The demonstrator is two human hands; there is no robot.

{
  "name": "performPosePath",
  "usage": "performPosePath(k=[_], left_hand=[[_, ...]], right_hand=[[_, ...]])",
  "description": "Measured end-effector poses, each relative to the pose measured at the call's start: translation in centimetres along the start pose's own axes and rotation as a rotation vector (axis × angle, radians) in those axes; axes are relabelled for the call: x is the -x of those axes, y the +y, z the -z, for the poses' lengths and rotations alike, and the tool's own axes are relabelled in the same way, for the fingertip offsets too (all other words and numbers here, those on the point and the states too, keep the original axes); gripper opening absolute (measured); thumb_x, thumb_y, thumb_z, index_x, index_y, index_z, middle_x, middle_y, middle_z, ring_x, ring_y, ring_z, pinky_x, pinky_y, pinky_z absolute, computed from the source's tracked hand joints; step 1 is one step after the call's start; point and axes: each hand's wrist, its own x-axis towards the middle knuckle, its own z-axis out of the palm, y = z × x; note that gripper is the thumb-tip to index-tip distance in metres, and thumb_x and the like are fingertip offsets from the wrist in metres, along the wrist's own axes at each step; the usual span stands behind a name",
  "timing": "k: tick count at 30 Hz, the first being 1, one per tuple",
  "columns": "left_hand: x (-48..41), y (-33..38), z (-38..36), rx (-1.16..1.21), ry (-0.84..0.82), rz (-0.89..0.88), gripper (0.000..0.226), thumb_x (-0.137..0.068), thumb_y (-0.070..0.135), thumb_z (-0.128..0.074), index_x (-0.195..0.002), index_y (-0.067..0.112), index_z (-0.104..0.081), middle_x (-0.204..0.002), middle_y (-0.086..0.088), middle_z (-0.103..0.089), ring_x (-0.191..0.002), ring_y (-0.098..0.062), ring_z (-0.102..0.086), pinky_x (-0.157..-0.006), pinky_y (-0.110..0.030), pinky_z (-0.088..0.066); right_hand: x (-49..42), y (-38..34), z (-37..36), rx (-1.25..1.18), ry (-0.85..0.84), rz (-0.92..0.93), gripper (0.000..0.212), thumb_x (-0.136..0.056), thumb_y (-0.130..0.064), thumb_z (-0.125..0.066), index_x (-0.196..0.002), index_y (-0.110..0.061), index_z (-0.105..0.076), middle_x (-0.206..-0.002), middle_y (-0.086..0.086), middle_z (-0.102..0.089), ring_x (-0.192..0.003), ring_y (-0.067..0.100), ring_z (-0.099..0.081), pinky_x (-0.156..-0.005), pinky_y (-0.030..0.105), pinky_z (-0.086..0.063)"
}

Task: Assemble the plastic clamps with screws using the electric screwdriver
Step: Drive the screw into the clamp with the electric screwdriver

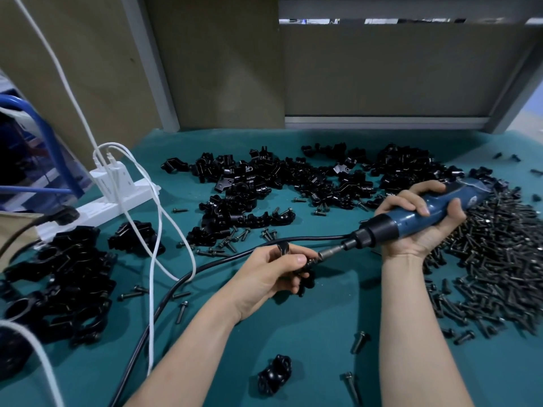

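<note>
Figure: my two arms, seen from above. My left forearm (pixel 191 348) and right forearm (pixel 411 333) are bare along their whole visible length, up to the wrist. My left hand (pixel 270 271) and right hand (pixel 420 221) are likewise bare, with slender fingers; the left thumbnail (pixel 300 259) and a right fingernail (pixel 423 211) are short and plain.

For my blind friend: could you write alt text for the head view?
A right hand holds a blue electric screwdriver, its bit meeting a black plastic clamp gripped by the left hand, above a green table strewn with clamp parts and screws.
</note>
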Motion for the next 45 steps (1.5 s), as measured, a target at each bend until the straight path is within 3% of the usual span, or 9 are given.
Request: performPosePath(k=[5, 10, 17, 21, 27, 31, 35, 41, 45], left_hand=[[-0.2, 0.0, 0.3, 0.174, 0.132, -0.106, 0.023, -0.076, 0.018, -0.067, -0.097, 0.015, -0.077, -0.073, 0.001, -0.066, -0.06, -0.01, -0.056, -0.059, -0.023, -0.052], [-0.4, 0.7, 1.1, 0.413, 0.227, -0.197, 0.024, -0.067, 0.022, -0.071, -0.089, 0.02, -0.08, -0.085, -0.008, -0.073, -0.062, -0.01, -0.059, -0.057, -0.022, -0.054], [-0.6, 1.4, 0.7, 0.22, 0.446, -0.457, 0.031, -0.07, 0.02, -0.081, -0.098, 0.032, -0.077, -0.08, 0.01, -0.065, -0.072, -0.007, -0.053, -0.075, -0.023, -0.048], [0.2, 2.1, 0.6, -0.058, 0.528, -0.58, 0.036, -0.068, 0.031, -0.081, -0.101, 0.044, -0.071, -0.086, 0.015, -0.071, -0.079, -0.002, -0.063, -0.076, -0.015, -0.049], [0.2, 2.0, -0.4, -0.17, 0.495, -0.652, 0.036, -0.071, 0.013, -0.082, -0.093, 0.038, -0.068, -0.09, 0.013, -0.071, -0.084, 0.0, -0.064, -0.076, -0.01, -0.048], [-0.1, 1.8, -0.3, -0.022, 0.48, -0.576, 0.037, -0.069, 0.02, -0.076, -0.099, 0.034, -0.06, -0.081, 0.01, -0.069, -0.075, -0.003, -0.062, -0.07, -0.016, -0.049], [-0.2, 1.7, -0.9, 0.299, 0.388, -0.461, 0.041, -0.069, 0.023, -0.079, -0.102, 0.016, -0.055, -0.072, -0.001, -0.063, -0.054, -0.011, -0.052, -0.049, -0.018, -0.043], [-0.1, 1.8, -0.7, 0.306, 0.311, -0.379, 0.047, -0.071, 0.029, -0.066, -0.116, 0.016, -0.061, -0.079, -0.002, -0.065, -0.055, -0.013, -0.054, -0.048, -0.02, -0.045], [-0.5, 1.6, -0.5, 0.33, 0.403, -0.279, 0.029, -0.069, 0.033, -0.066, -0.093, 0.019, -0.073, -0.064, 0.004, -0.054, -0.047, -0.007, -0.044, -0.037, -0.016, -0.029]], right_hand=[[-0.3, -0.9, -1.0, 0.219, 0.072, -0.046, 0.023, -0.076, -0.032, -0.057, -0.087, -0.012, -0.057, -0.083, -0.004, -0.065, -0.045, 0.009, -0.052, -0.05, 0.019, -0.043], [-0.8, 0.0, -3.7, 0.86, 0.09, -0.372, 0.044, -0.06, -0.026, -0.081, -0.096, -0.013, -0.057, -0.091, 0.0, -0.066, -0.054, 0.007, -0.054, -0.047, 0.018, -0.048], [-1.0, 7.5, -4.9, 1.42, 0.139, -0.778, 0.046, -0.059, -0.032, -0.08, -0.09, -0.009, -0.055, -0.068, 0.009, -0.065, -0.045, 0.016, -0.054, -0.043, 0.022, -0.047], [-0.9, 9.2, -4.4, 1.533, 0.124, -0.776, 0.046, -0.058, -0.03, -0.086, -0.09, -0.011, -0.059, -0.066, 0.008, -0.066, -0.046, 0.018, -0.057, -0.044, 0.025, -0.047], [-0.8, 10.0, -3.9, 1.548, 0.115, -0.71, 0.032, -0.06, -0.019, -0.087, -0.08, -0.015, -0.063, -0.063, 0.002, -0.064, -0.053, 0.017, -0.057, -0.049, 0.027, -0.047], [-0.5, 9.9, -4.0, 1.501, 0.114, -0.709, 0.03, -0.059, -0.018, -0.081, -0.081, -0.013, -0.061, -0.063, 0.004, -0.062, -0.052, 0.018, -0.055, -0.048, 0.027, -0.047], [-0.3, 9.8, -4.5, 1.503, 0.062, -0.732, 0.033, -0.057, -0.016, -0.078, -0.084, -0.011, -0.06, -0.061, 0.002, -0.062, -0.048, 0.014, -0.055, -0.045, 0.025, -0.048], [-0.3, 10.1, -4.6, 1.552, -0.025, -0.75, 0.025, -0.06, -0.009, -0.08, -0.08, -0.016, -0.067, -0.073, 0.005, -0.067, -0.059, 0.017, -0.06, -0.058, 0.03, -0.051], [-0.7, 10.0, -5.1, 1.807, -0.026, -0.716, 0.032, -0.066, -0.014, -0.085, -0.09, -0.021, -0.064, -0.058, -0.011, -0.065, -0.05, 0.008, -0.058, -0.046, 0.023, -0.047]])
